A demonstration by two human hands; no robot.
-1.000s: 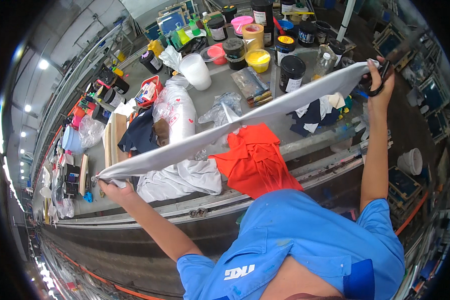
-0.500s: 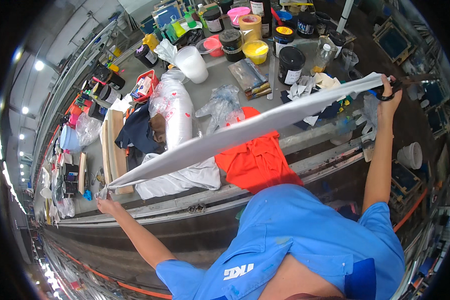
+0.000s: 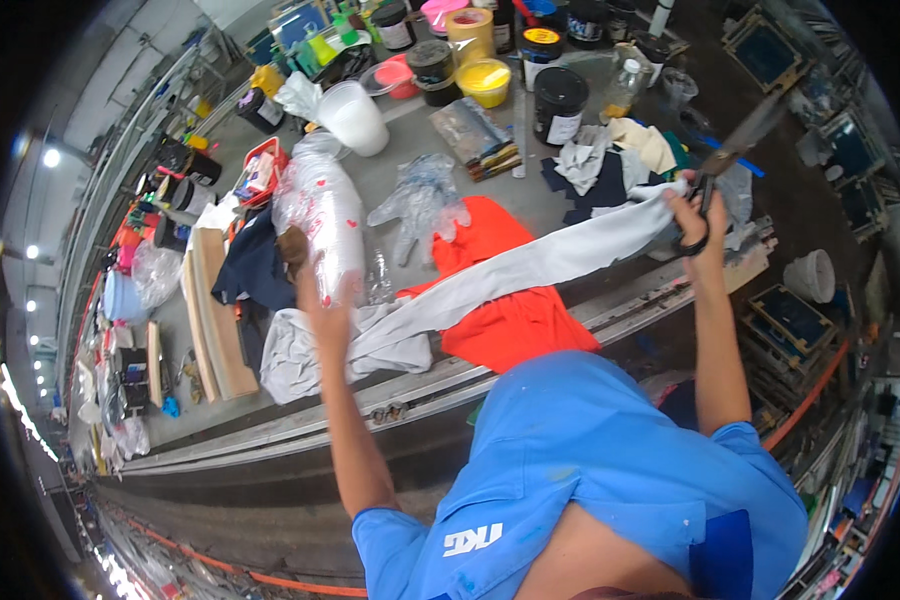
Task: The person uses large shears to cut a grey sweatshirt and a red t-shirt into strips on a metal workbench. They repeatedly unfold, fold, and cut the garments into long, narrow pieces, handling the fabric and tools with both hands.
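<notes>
In my right hand (image 3: 698, 218) are black-handled scissors (image 3: 735, 148), their blades pointing up and away to the right. The same hand grips one end of a long pale grey cloth strip (image 3: 540, 268). The strip slants down to the left across a red cloth (image 3: 515, 320) towards a crumpled light grey cloth (image 3: 295, 355). My left hand (image 3: 325, 315) is over the table, smeared by motion, beside a plastic-wrapped white bundle (image 3: 320, 215); its fingers cannot be made out. My left forearm crosses in front of the crumpled cloth.
A clear plastic glove (image 3: 418, 205), brushes (image 3: 492, 165) and a black tub (image 3: 560, 105) are on the table. Wooden boards (image 3: 215, 320) and dark blue cloth (image 3: 260, 265) lie at left. Cloth scraps (image 3: 595, 170) sit at right. A metal rail (image 3: 430, 375) runs along the near edge.
My left hand has let go of the strip's left end and moved right and inward. The strip has gone from taut to slack. My right hand has come lower and nearer, scissors now angled upward.
</notes>
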